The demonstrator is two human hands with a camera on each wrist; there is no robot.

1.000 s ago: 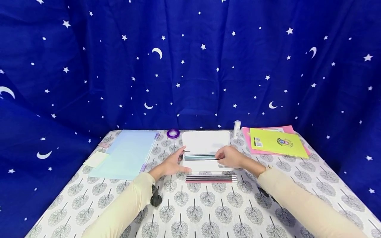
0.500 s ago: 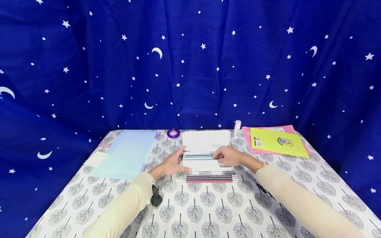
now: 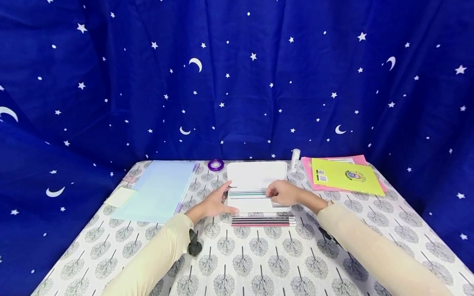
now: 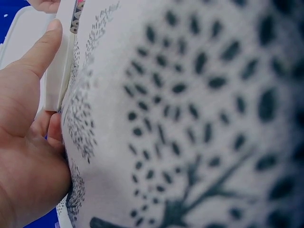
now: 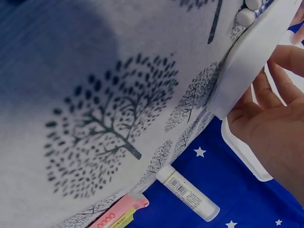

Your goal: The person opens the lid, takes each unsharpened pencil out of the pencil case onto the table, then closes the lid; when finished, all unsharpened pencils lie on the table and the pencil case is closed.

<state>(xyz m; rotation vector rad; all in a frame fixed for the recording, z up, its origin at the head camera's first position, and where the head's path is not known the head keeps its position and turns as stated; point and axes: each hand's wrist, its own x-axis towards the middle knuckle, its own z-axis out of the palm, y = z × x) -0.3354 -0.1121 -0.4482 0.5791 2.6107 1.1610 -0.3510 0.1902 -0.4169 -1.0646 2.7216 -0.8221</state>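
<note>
Nearest the person, two cream sleeves reach forward over the tablecloth [image 3: 259,263], white with grey tree prints. Just beyond the sleeves lies a row of pencils [image 3: 263,222], side by side, long axes running left to right, pale eraser ends toward the right.

Directly behind them sits the white pencil case [image 3: 255,181], open, lid laid back away from the person, long axis left to right. Shallow, rounded corners, plain white. A small bundle of teal and silver pencils [image 3: 247,194] lies in its near tray, parallel to the row outside, tips pointing left.

Left hand [image 3: 212,204]: fingers extended and relaxed, thumb pressed flat along the case's left end wall, not wrapped round it (left wrist view confirms). Right hand [image 3: 285,194]: fingers curled over the right end of the bundle inside the case, grasping it.

Farther left: pale blue notebook [image 3: 157,193] with a sticky-note pad [image 3: 119,197] at its near-left corner. Farther back: purple tape roll [image 3: 215,165], glue stick [image 3: 294,159], yellow booklet [image 3: 344,177] on a pink folder [image 3: 309,176]. Behind all, a blue star-and-moon curtain [image 3: 237,82].
</note>
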